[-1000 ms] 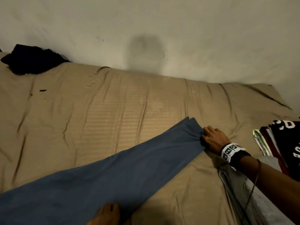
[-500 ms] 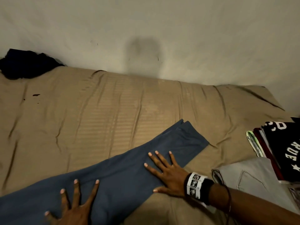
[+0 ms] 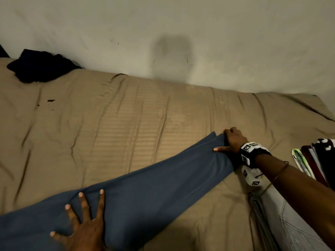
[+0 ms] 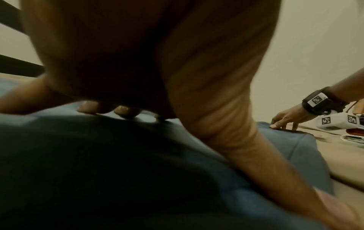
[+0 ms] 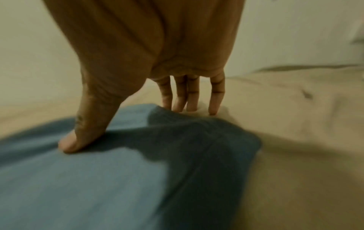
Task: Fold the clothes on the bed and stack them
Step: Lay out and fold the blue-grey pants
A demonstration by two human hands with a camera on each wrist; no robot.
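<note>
- Since half a second ago, the right hand (image 3: 233,142) has slid from the middle of the blue garment (image 3: 145,196) out to its far end, and the left hand (image 3: 85,227) has come further up onto the cloth.
- Now the right hand sits at the garment's hem: thumb laid flat on the blue fabric, fingers (image 5: 197,96) reaching down just past the edge to the sheet. Whether they pinch the hem cannot be told.
- Left hand lies spread, palm down, pressing the near stretch of the garment flat.
- Blue garment runs as a long band across the bed (image 3: 126,115), from lower left up toward the right.
- Beyond the band, wide tan sheet lies bare up to the wall (image 3: 235,42).
- Right edge is crowded: a stack of folded clothes (image 3: 315,160) well beside the right wrist, a grey garment (image 3: 290,223) under the forearm.
- Far left corner holds a dark heap (image 3: 41,66).
</note>
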